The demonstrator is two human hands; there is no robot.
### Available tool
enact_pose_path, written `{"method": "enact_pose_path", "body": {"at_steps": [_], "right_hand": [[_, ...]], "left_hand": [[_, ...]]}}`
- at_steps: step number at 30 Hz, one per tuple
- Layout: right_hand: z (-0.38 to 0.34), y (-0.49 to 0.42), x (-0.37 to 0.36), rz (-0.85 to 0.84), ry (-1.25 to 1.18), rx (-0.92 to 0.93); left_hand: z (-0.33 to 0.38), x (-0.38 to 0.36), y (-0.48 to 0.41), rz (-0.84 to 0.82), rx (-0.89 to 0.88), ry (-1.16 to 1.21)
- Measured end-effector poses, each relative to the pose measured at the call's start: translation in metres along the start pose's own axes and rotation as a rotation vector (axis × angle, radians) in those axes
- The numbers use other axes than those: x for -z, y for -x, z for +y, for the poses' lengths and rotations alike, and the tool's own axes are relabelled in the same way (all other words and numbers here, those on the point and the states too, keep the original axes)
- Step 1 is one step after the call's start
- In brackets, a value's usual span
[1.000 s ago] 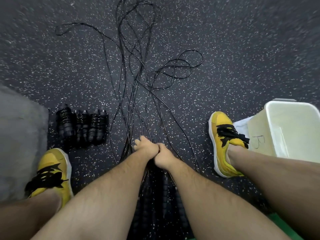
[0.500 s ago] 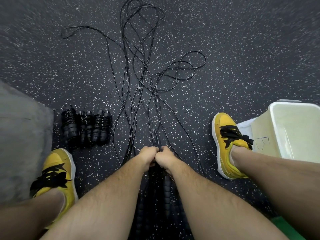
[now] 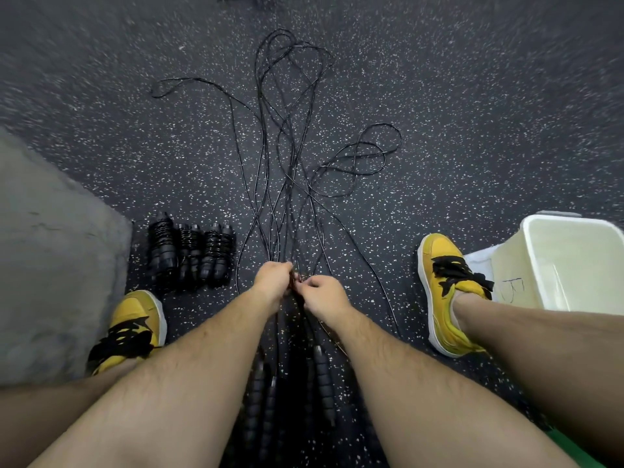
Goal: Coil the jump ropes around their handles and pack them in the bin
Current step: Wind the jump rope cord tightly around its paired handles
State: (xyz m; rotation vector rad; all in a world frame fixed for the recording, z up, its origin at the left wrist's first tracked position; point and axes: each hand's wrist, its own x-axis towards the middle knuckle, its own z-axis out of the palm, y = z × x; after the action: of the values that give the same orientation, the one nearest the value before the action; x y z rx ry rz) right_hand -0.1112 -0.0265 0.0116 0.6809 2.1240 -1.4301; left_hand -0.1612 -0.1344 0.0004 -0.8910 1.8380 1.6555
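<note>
The speckled floor is carrying a sprawl of thin black ropes, both hands meeting on them
The pale bin is sitting at the right beside a yellow shoe; three coiled ropes are lying together at the left; ribbed handles are lying between the forearms; the left hand and right hand are touching, each pinching glossy strands

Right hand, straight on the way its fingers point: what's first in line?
Likely the left hand, close beside the right hand, both pinching the loose ropes; whether they touch is unclear.
</note>
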Motion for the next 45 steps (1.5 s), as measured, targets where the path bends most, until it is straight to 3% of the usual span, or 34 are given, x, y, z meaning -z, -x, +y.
{"method": "enact_pose_path", "body": {"at_steps": [5,8,12,16,18,23,27,32,37,41,43,45], "right_hand": [[0.003,0.015,0.009,-0.020,-0.010,-0.022],[0.001,0.022,0.015,-0.049,0.007,-0.010],[0.002,0.018,0.023,-0.166,0.216,-0.005],[0.022,-0.008,0.045,0.029,0.593,-0.011],[0.036,-0.018,0.062,0.058,0.717,-0.105],[0.060,-0.044,0.081,-0.044,0.739,-0.242],[0.058,-0.061,0.076,0.077,0.683,-0.194],[0.058,-0.068,0.066,0.134,0.497,-0.266],[0.064,-0.073,0.056,0.079,0.658,-0.313],[0.063,-0.068,0.059,-0.003,0.759,-0.214],[0.060,-0.062,0.067,-0.020,0.585,-0.119],[0.051,-0.050,0.078,-0.136,0.332,-0.093]], "left_hand": [[-0.002,0.008,0.007,0.020,-0.011,-0.121],[-0.003,0.004,0.016,0.217,-0.120,-0.569],[-0.004,-0.010,0.019,0.214,-0.310,-0.780],[-0.010,-0.023,0.018,0.382,-0.410,-1.018],[-0.017,-0.032,0.013,0.323,-0.420,-1.048],[-0.032,-0.059,0.002,-0.012,-0.351,-1.047],[-0.038,-0.070,-0.005,-0.119,-0.271,-1.006],[-0.032,-0.074,-0.005,-0.171,-0.179,-0.872],[-0.031,-0.077,-0.002,-0.258,-0.156,-0.836],[-0.031,-0.079,0.002,-0.234,-0.139,-0.745],[-0.023,-0.077,0.001,-0.139,-0.136,-0.732],[-0.014,-0.074,-0.005,-0.073,-0.066,-0.541]]}}
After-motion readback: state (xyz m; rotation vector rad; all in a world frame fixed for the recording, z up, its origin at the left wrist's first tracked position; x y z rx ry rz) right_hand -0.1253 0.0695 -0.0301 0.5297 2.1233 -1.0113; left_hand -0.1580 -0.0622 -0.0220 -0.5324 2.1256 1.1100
